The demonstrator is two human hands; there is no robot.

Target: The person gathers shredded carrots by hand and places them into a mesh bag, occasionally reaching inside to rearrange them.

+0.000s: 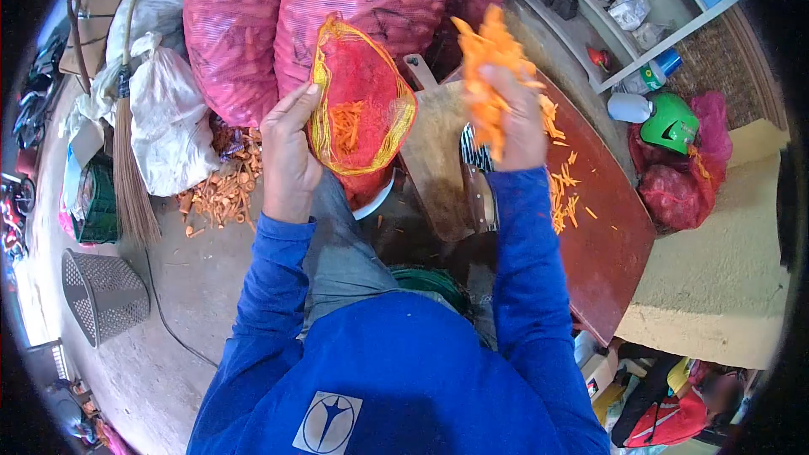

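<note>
My left hand (291,139) grips the yellow-edged rim of a red mesh bag (371,139), whose mouth gapes upward. Some cut carrot sticks (345,125) lie inside the bag. A bunch of orange carrot sticks (487,59) is in my right hand (516,122), held above the board and table, a little to the right of the bag. The hand is slightly blurred. Below it, more carrot sticks (563,194) are scattered on the red table (611,232). A worn wooden board (434,139) lies between my hands. Part of a white bowl (375,205) shows under the bag.
Large pink mesh sacks of carrots (362,0) stand ahead. Carrot scraps (223,190) lie on the floor at left, near a broom (135,168), a white sack (168,126) and a grey basket (105,295). A green helmet (670,122) sits right; a person (674,413) is at lower right.
</note>
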